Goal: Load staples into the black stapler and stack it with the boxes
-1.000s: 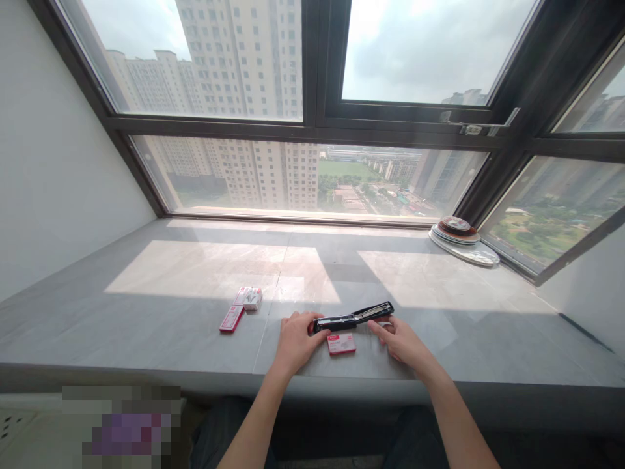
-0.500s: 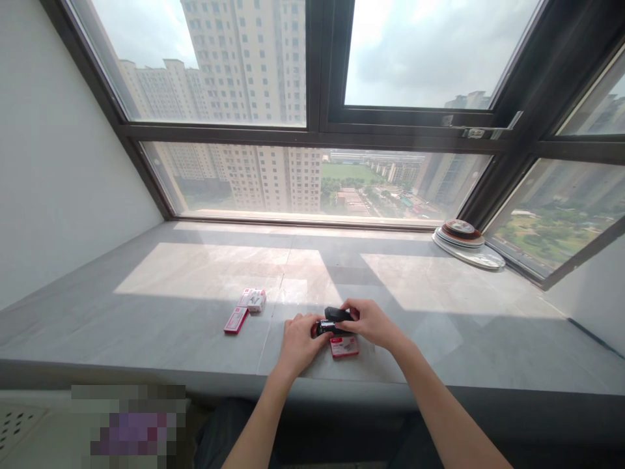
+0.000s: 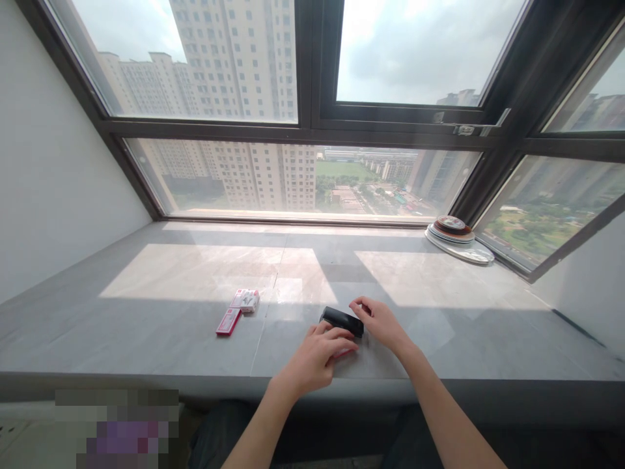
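Note:
A black stapler (image 3: 342,320) lies closed on the sill in front of me. My left hand (image 3: 317,358) is stretched across its near side, fingers extended over a small red-and-white staple box (image 3: 346,354). Most of that box is hidden under the fingers, and the thumb is hard to see. My right hand (image 3: 381,322) is at the stapler's right end, thumb and fingers drawn together in a pinch. Whether anything small sits between those fingertips cannot be made out.
Further left lie a red-and-white box (image 3: 228,322) and white boxes (image 3: 247,299). A stack of plates (image 3: 452,233) stands in the far right corner by the window (image 3: 293,179). The sill's front edge (image 3: 195,376) runs close to my body.
The stapler was open between both hands and now lies closed. My left hand has left it and come down over the near box. My right hand has let go of the stapler's upper part.

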Demonstrator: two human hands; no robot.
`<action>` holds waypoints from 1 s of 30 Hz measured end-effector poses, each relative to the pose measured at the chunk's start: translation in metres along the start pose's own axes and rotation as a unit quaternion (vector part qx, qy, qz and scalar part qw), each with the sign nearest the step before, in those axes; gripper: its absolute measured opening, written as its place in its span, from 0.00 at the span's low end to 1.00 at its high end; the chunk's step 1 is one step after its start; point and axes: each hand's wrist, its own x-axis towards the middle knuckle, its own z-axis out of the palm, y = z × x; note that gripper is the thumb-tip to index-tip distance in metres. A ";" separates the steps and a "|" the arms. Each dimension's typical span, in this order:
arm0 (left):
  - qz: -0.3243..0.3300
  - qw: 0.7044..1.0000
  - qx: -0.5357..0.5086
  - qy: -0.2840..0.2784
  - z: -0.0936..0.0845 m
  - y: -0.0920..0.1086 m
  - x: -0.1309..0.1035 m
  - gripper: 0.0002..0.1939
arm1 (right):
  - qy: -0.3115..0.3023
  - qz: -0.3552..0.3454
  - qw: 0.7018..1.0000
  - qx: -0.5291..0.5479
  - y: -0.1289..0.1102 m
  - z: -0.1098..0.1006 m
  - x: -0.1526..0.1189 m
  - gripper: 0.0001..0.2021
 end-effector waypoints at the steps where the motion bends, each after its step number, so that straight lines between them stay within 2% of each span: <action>1: -0.011 1.000 0.003 -0.003 -0.001 -0.002 0.000 0.34 | -0.002 0.001 1.000 0.015 0.001 0.001 -0.003 0.20; 5: -0.089 0.996 0.006 0.018 -0.014 -0.019 -0.012 0.34 | -0.037 0.014 0.999 0.037 0.002 0.000 -0.015 0.20; 10: -0.170 0.983 -0.023 0.066 -0.028 -0.038 -0.029 0.35 | -0.031 0.068 0.995 0.060 -0.001 0.004 -0.026 0.19; 13: -0.178 0.980 -0.051 0.078 -0.023 -0.039 -0.027 0.39 | -0.047 0.104 0.985 0.126 -0.009 0.026 -0.033 0.20; 16: -0.169 0.980 -0.065 0.080 -0.014 -0.035 -0.021 0.40 | -0.063 0.158 0.963 0.209 -0.020 0.052 -0.039 0.21; 18: -0.167 0.980 -0.073 0.079 -0.012 -0.031 -0.019 0.40 | -0.054 0.178 0.954 0.237 -0.026 0.063 -0.043 0.22; 21: -0.161 0.980 -0.079 0.084 -0.019 -0.030 -0.025 0.39 | -0.022 0.174 0.955 0.238 -0.032 0.064 -0.046 0.22; 23: -0.191 0.971 -0.038 0.138 -0.031 -0.036 -0.036 0.29 | -0.012 0.170 0.957 0.236 -0.036 0.060 -0.047 0.23; 24: -0.229 0.955 0.004 0.187 -0.039 -0.043 -0.044 0.22 | -0.011 0.169 0.957 0.234 -0.037 0.057 -0.047 0.23; 25: -0.283 0.926 0.058 0.244 -0.047 -0.051 -0.053 0.19 | -0.011 0.168 0.958 0.233 -0.038 0.055 -0.048 0.23; 27: -0.412 0.829 0.169 0.339 -0.063 -0.073 -0.075 0.20 | -0.012 0.166 0.958 0.232 -0.040 0.052 -0.048 0.23; 28: -0.469 0.782 0.205 0.356 -0.070 -0.084 -0.087 0.23 | -0.012 0.166 0.958 0.233 -0.040 0.051 -0.048 0.23; 29: -0.506 0.759 0.220 0.345 -0.076 -0.094 -0.098 0.26 | -0.013 0.167 0.958 0.235 -0.040 0.052 -0.048 0.23; 30: -0.526 0.755 0.225 0.321 -0.080 -0.102 -0.108 0.28 | -0.015 0.169 0.956 0.238 -0.040 0.052 -0.048 0.23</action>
